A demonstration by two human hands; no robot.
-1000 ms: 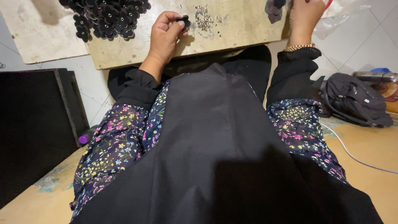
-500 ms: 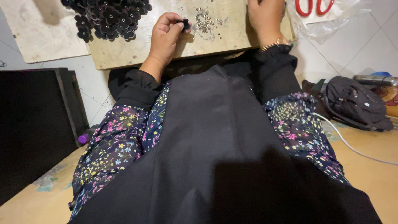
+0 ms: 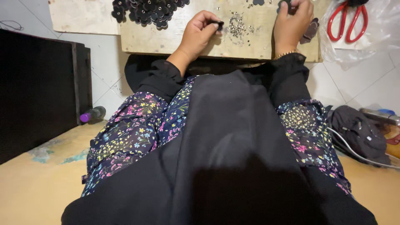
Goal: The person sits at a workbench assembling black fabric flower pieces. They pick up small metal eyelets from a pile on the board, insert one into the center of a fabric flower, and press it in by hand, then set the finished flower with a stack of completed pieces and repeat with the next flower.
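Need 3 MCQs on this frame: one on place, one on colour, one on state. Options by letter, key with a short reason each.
1. Where is the pile of black flower-shaped pieces on the wooden board?
A. by the left hand's side, at the far edge
B. under the scissors
C. on the floor by the bottle

2. What colour are the handles of the scissors?
A. blue
B. red
C. black

3. What is the left hand doing?
A. lying flat and empty
B. pinching a small black piece in a fingertip grip
C. holding the scissors

Key: 1 A, the pile sits at the board's far left edge; 2 B, both loops are red; 3 B, thumb and fingertips close on the piece beside the small metal bits.
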